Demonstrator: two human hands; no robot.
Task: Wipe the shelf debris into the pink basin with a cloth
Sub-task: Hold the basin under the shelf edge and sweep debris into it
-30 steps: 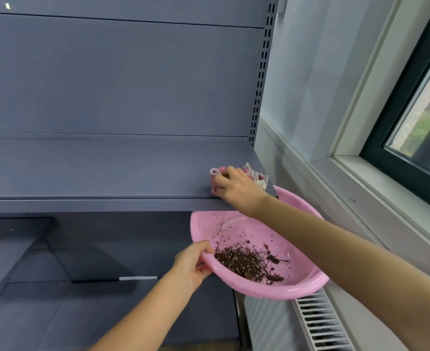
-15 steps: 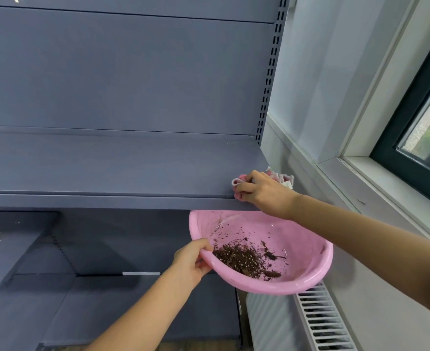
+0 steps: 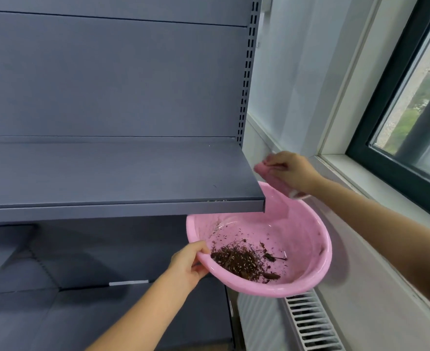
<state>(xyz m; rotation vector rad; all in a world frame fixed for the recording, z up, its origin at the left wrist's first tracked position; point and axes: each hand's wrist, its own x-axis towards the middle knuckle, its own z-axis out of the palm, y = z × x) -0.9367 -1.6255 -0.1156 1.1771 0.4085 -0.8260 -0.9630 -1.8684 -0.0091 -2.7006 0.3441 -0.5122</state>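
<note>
The shelf (image 3: 123, 173) spans the left of the view, its surface largely bare, with a few pale specks near the front right edge. Below its right corner, the left hand (image 3: 187, 262) grips the near rim of the pink basin (image 3: 307, 234), fingers curled under and thumb over the lip. The basin is tilted toward the viewer and holds a pile of dark debris (image 3: 239, 260). It appears light, rigid and smooth, so the rim is the best place to hold it; keep it level to retain the loose debris. At right, the right hand (image 3: 292, 171) clutches the bunched pink cloth (image 3: 267, 173) above the basin's far rim, clear of the shelf end. The cloth is soft and pliable; hold it wadded in the palm.
</note>
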